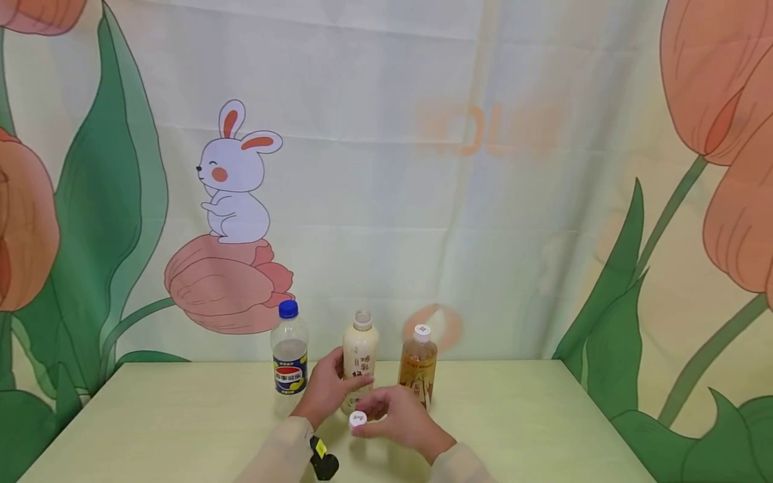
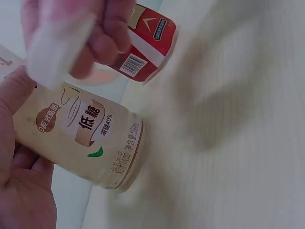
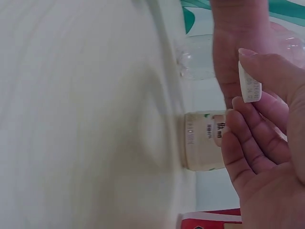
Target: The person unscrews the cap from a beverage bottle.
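Note:
A cream-coloured milk tea bottle [image 1: 360,349] stands in the middle of the table, its neck uncapped. My left hand [image 1: 329,389] grips it around the body; in the left wrist view the thumb lies along the bottle [image 2: 81,129]. In front of it my right hand [image 1: 401,419] pinches a white bottle cap [image 1: 357,419] between thumb and fingers, the cap's top facing up toward the head camera. The right wrist view shows the cap [image 3: 249,83] side-on, with printed characters on its edge.
A cola bottle [image 1: 290,362] with a blue cap stands to the left. On the right is an amber drink bottle [image 1: 418,365] with a white cap. The pale table [image 1: 513,422] ends at a printed curtain [image 1: 386,201] behind. A black wrist strap piece [image 1: 326,464] shows at the left sleeve.

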### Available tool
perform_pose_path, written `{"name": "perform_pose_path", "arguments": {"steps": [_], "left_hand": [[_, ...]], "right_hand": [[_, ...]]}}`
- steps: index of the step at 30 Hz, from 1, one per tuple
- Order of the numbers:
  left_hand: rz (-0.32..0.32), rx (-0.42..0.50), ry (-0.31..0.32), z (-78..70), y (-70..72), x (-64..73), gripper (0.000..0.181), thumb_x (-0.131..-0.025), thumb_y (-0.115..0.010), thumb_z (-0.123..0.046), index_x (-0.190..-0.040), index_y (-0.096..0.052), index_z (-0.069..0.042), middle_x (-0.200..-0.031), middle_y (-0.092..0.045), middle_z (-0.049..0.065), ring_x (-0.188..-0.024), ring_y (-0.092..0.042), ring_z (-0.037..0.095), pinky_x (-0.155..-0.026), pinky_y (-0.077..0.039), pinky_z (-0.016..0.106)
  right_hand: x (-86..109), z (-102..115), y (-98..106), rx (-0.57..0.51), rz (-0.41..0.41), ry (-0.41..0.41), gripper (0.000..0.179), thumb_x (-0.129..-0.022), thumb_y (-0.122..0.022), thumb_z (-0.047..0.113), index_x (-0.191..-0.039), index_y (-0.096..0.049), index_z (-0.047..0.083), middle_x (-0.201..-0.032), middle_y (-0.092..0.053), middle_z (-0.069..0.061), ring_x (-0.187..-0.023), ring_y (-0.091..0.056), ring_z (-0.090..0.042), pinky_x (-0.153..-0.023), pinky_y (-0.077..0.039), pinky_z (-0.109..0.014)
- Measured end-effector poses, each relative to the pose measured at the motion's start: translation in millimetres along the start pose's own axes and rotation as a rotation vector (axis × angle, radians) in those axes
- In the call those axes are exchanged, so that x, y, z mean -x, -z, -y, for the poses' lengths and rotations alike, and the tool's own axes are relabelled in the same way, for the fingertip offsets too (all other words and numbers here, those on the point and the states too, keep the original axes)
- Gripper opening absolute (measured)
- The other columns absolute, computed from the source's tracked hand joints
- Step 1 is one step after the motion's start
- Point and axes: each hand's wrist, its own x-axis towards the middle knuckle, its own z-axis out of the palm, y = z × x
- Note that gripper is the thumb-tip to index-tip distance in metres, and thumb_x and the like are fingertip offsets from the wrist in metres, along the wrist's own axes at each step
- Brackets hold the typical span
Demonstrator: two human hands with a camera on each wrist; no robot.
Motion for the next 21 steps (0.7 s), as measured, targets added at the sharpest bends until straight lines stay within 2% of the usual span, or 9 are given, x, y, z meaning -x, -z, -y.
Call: {"name": "perform_pose_path", "arguments": {"steps": [7,13,21], "left_hand": [[-0.006,-0.002,0.01,1.3,-1.1,-5.8,0.061,-0.084,-0.086,-0.033,-0.135,-0.059,-0.013,-0.133,-0.068,0.009,-0.127,-0.064,0.031,-0.11,-0.051,0.052],[-0.015,0.009,0.009,3.5,-2.6,-8.9,0.058,-0.086,-0.084,-0.027,-0.136,-0.058,-0.013,-0.134,-0.068,0.009,-0.128,-0.063,0.031,-0.11,-0.051,0.053],[-0.007,-0.02,0.026,3.7,-3.1,-8.5,0.063,-0.085,-0.084,-0.032,-0.138,-0.057,-0.013,-0.137,-0.066,0.01,-0.131,-0.061,0.034,-0.112,-0.049,0.055]], "right_hand": [[-3.2,-11.5,-10.9,-0.021,0.04,-0.021,0.02,-0.078,-0.091,0.02,-0.095,-0.08,0.016,-0.087,-0.077,0.008,-0.076,-0.068,-0.001,-0.072,-0.057,-0.018],[-8.5,-18.9,-18.9,-0.007,0.057,-0.021,0.019,-0.076,-0.091,0.018,-0.091,-0.08,0.015,-0.083,-0.077,0.008,-0.073,-0.068,0.0,-0.07,-0.057,-0.017],[-9.6,-21.3,-24.5,0.05,0.092,-0.103,0.018,-0.075,-0.092,0.014,-0.088,-0.08,0.014,-0.079,-0.074,0.01,-0.071,-0.062,0.0,-0.07,-0.054,-0.017]]}}
